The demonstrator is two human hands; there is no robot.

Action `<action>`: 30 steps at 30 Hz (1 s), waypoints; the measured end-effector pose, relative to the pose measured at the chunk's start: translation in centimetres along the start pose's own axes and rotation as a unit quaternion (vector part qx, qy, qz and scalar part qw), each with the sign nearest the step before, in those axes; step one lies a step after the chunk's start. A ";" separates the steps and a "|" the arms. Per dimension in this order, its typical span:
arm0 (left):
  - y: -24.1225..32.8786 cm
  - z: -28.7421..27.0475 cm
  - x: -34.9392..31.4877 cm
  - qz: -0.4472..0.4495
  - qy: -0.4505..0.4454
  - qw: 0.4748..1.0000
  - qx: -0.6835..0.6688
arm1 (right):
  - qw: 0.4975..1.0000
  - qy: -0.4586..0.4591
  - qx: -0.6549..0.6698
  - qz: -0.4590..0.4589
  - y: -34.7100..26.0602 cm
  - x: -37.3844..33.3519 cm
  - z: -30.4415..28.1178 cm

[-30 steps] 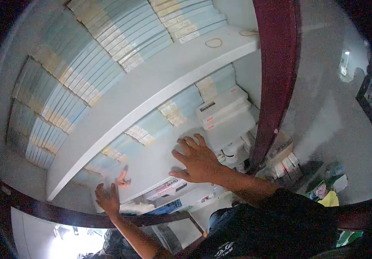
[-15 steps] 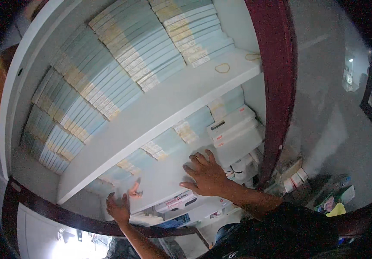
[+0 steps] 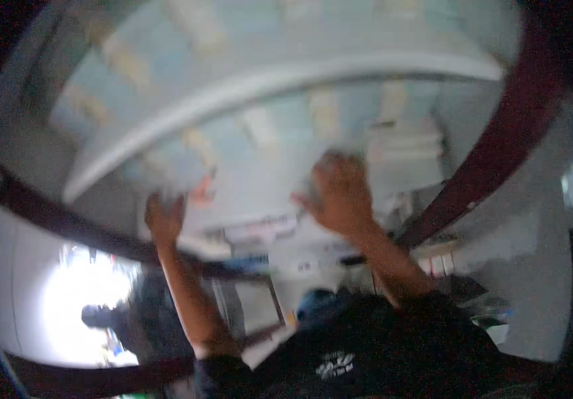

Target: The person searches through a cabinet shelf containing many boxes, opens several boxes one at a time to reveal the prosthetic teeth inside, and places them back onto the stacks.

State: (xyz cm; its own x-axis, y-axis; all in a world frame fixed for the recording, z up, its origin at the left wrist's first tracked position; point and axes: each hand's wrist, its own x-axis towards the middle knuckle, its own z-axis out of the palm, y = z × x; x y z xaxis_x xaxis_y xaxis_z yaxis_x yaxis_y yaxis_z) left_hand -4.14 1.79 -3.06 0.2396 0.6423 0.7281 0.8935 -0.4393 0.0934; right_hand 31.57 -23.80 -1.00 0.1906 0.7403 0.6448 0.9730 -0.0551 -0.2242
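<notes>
Motion blurs much of the view. My left hand [image 3: 165, 218] is at the left end of the lower cupboard shelf [image 3: 253, 183], thumb and fingers apart, holding nothing that I can see. Just right of it lies a small pinkish-orange object [image 3: 201, 190], too smeared to name. Over the middle right of the same shelf is my right hand [image 3: 343, 189], its thumb spread from the fingers and nothing visible in it. Behind the hands, pale blue stacks [image 3: 286, 126] with yellowish bands line the back of the shelf.
A white upper shelf [image 3: 286, 83] crosses above the hands and carries more banded stacks. White boxes [image 3: 406, 143] sit at the lower shelf's right end. A dark red cupboard frame [image 3: 493, 173] borders the right. Bright light [image 3: 77, 299] glares at lower left.
The view has swung, so the shelves look more level and higher in the picture. Both hands stay over the lower shelf, with fingers still apart.
</notes>
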 end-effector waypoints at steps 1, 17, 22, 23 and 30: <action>0.9 0.2 1.2 0.021 -0.048 0.998 0.025 | 1.000 0.014 -0.004 0.004 0.7 0.2 0.2; -5.7 -1.2 0.5 0.069 -0.067 0.995 0.006 | 0.998 -0.023 -0.032 -0.049 -2.4 0.5 -0.9; 4.4 -3.6 2.0 0.002 -0.155 0.988 0.006 | 0.990 0.067 -0.104 -0.068 1.5 0.3 -0.2; 4.4 -3.7 2.1 0.022 -0.158 0.986 0.044 | 0.990 0.066 -0.106 -0.059 1.0 0.4 -0.8; -5.9 -1.0 2.5 0.209 -0.152 0.965 0.048 | 0.995 0.019 -0.080 0.055 -3.4 0.6 -0.6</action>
State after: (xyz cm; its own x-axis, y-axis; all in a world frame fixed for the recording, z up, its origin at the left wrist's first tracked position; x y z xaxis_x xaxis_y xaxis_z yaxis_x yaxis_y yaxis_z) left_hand -9.23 5.40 -1.12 0.6734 0.5834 0.4540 0.7228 -0.6487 -0.2384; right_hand 28.42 -23.52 0.59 0.2993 0.6985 0.6500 0.9535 -0.2433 -0.1776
